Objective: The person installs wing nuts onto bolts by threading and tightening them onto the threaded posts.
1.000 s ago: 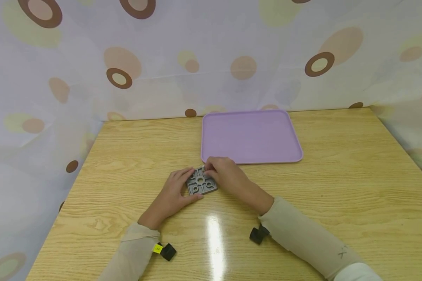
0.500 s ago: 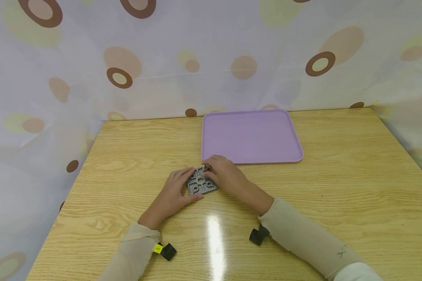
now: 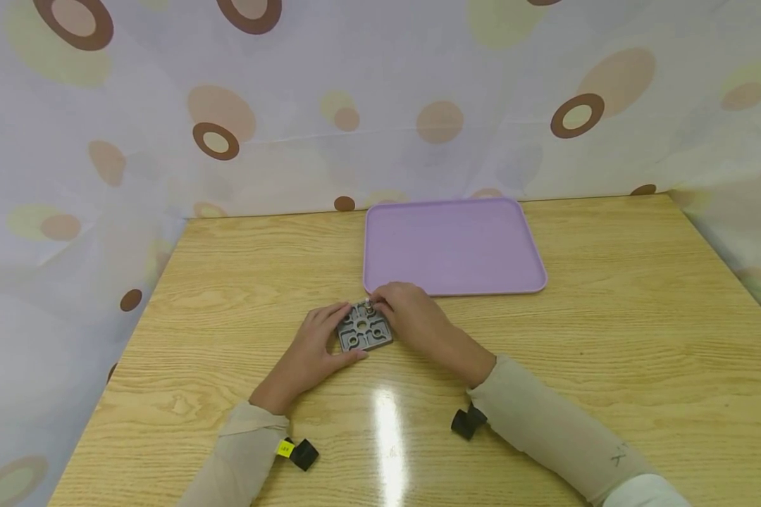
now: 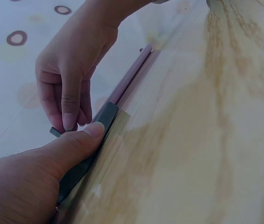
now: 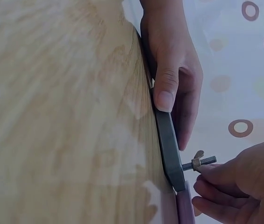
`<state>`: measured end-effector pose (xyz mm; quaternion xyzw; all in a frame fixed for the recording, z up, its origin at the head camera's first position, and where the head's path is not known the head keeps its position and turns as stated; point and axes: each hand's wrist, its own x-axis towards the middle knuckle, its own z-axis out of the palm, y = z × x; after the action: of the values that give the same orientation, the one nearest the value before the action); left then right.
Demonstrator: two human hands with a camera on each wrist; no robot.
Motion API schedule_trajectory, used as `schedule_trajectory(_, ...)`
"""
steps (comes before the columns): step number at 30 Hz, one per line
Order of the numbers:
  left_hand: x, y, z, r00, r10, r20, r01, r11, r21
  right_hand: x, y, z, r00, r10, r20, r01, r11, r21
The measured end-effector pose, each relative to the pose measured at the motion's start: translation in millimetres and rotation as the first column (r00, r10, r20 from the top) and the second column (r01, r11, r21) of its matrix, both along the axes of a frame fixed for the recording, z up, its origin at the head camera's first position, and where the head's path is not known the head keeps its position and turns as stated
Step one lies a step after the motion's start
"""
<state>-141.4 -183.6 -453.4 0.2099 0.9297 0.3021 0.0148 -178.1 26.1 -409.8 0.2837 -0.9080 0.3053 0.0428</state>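
A square grey metal plate (image 3: 363,326) with a ribbed face and round holes lies on the table. My left hand (image 3: 311,350) grips it along its left side, thumb on the near edge and fingers at the far corner. From the plate's far right corner a threaded bolt (image 5: 208,160) sticks up, with a brass-coloured wing nut (image 5: 196,162) partway along it. At that nut, my right hand (image 3: 412,317) has its thumb and curled fingers pinching one wing. In the left wrist view the right hand hides most of the bolt.
Just beyond the plate lies a purple tray (image 3: 453,246), close behind my right hand. The wooden table (image 3: 609,317) extends to both sides, with a patterned cloth (image 3: 380,91) standing along its back and sides.
My right fingers have shifted round the wing nut, spreading and then closing at its right side, so more of the corner shows. The left hand and plate stay put.
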Motion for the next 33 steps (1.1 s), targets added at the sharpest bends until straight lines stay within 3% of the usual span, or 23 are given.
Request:
schedule_trajectory(14,0.4,0.7,1.3,0.999,-0.011,-0.034,0.011,1.0,0.004,-0.7,-0.1,-0.7,1.0,0.026,0.012,-0.026,1.0,-0.01)
schedule_trajectory(24,0.4,-0.1,2.8,1.0,-0.006,-0.007,0.006,1.0,-0.005,-0.2,-2.7,-2.1,0.997,0.05,0.06,-0.05,0.999,0.0)
schedule_trajectory(33,0.1,-0.3,2.0,1.0,-0.01,-0.007,0.009,1.0,-0.009,-1.3,-1.5,-4.6,0.999,0.028,0.023,-0.028,1.0,0.01)
